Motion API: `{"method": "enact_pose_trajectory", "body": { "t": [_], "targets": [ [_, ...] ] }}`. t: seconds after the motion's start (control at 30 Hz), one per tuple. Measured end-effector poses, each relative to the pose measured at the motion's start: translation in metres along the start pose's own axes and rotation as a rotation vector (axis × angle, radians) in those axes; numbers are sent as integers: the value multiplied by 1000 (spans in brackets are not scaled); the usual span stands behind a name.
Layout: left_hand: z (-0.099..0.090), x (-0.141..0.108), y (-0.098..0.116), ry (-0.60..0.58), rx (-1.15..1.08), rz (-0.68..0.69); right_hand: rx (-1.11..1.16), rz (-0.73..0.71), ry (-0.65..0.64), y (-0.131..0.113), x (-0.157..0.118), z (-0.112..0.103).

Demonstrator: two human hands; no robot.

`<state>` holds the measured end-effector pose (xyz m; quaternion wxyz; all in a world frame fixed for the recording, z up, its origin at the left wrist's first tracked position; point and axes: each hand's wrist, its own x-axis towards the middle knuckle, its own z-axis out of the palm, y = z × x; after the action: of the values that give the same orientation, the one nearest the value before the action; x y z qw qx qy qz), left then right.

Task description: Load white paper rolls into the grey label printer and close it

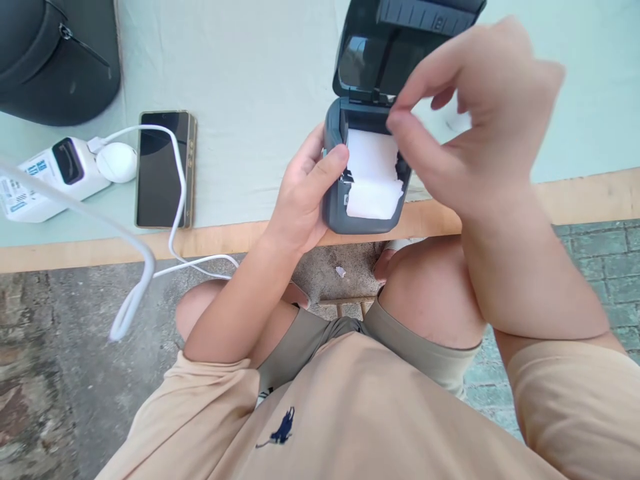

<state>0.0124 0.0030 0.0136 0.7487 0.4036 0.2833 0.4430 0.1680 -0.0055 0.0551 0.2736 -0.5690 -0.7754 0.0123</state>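
Note:
A small dark label printer (pixel 331 200) is held at the table's front edge, its lid (pixel 367 67) swung up and back. White paper (pixel 373 157) lies in its compartment, and a torn-edged end (pixel 375 200) hangs over the front lip. My left hand (pixel 307 190) grips the printer's left side, thumb on the rim beside the paper. Above the compartment's right side, near the hinge, is my right hand (pixel 465 113), slightly blurred. Its thumb and forefinger are pinched together; whatever may be between them cannot be made out.
On the left of the pale-covered table (pixel 250 100) lie a phone (pixel 163 173) and a white charger block (pixel 50 177) with a plug. A white cable (pixel 183 180) loops over the front edge. A black bag (pixel 60 67) stands behind. A white scrap (pixel 341 272) lies on the ground.

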Motion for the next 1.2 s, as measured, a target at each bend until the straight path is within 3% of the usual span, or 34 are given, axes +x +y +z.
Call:
{"method": "enact_pose_trajectory", "body": {
  "t": [0.07,0.17,0.27,0.37,0.53,0.7,0.8,1.0,1.13,1.2],
  "targets": [
    [0,0,-1,-2,-17,3,-87,-65,-135,4,4,3],
    [1,0,-1,-6,-24,-1,-230,-55,-322,5,10,3],
    [1,0,-2,-16,-22,-15,-257,-10,-410,2,12,-3],
    [0,0,-2,17,-24,-13,16,26,-332,-1,10,-10],
    [-2,1,-3,70,-37,8,760,276,46,11,5,-10],
    [-4,4,-4,54,-97,14,1058,450,133,31,1,0],
    [-5,4,-5,57,-98,14,908,363,193,30,-7,-1],
    [-4,3,-3,54,-77,-18,294,299,-104,35,-20,2],
    [-3,3,-2,8,-84,-4,208,289,-223,40,-23,3],
    [-4,4,-3,3,-76,-4,212,276,-149,37,-23,-4]
  ]
}}
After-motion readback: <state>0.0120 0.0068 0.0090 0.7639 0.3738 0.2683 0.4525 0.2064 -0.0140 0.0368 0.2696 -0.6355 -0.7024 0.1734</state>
